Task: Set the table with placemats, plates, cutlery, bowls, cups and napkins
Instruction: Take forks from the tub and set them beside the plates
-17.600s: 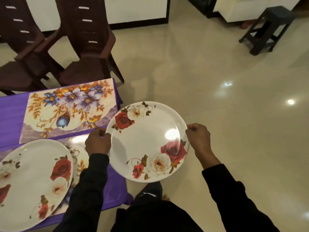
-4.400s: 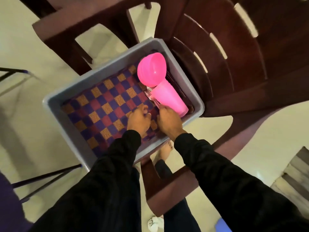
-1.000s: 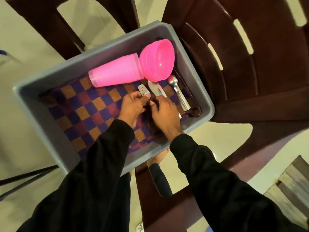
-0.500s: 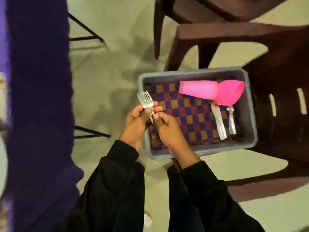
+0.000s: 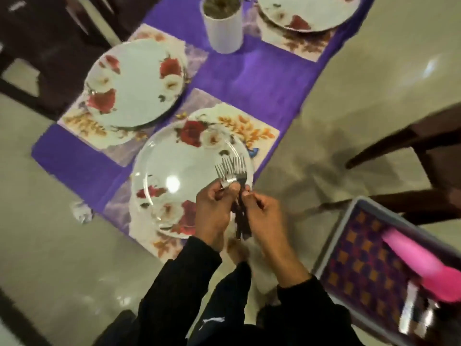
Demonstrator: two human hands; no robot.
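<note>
Both hands met over the near edge of the nearest rose-patterned plate [image 5: 174,176], which lay on a floral placemat [image 5: 252,132] on the purple tablecloth [image 5: 249,81]. The left hand [image 5: 214,211] gripped a bunch of forks [image 5: 232,171] by their handles, thumb curled over the necks, tines fanned upward above that plate's right rim; the right hand [image 5: 264,216] pinched the dark handles just below, fingers curled round them. Beyond the nearest plate to the left, a second rose plate [image 5: 134,81] rested on its own placemat [image 5: 82,121], and farther off to the right a third plate [image 5: 309,11] sat partly out of view. A white cylindrical container [image 5: 223,28] stood between the two far plates. To the right of the nearest plate and lower in view, a grey tray [image 5: 331,243] lined with checked cloth [image 5: 361,265] held a pink cup [image 5: 419,258] lying on its side; blurred cutlery [image 5: 409,313] glinted beside it
</note>
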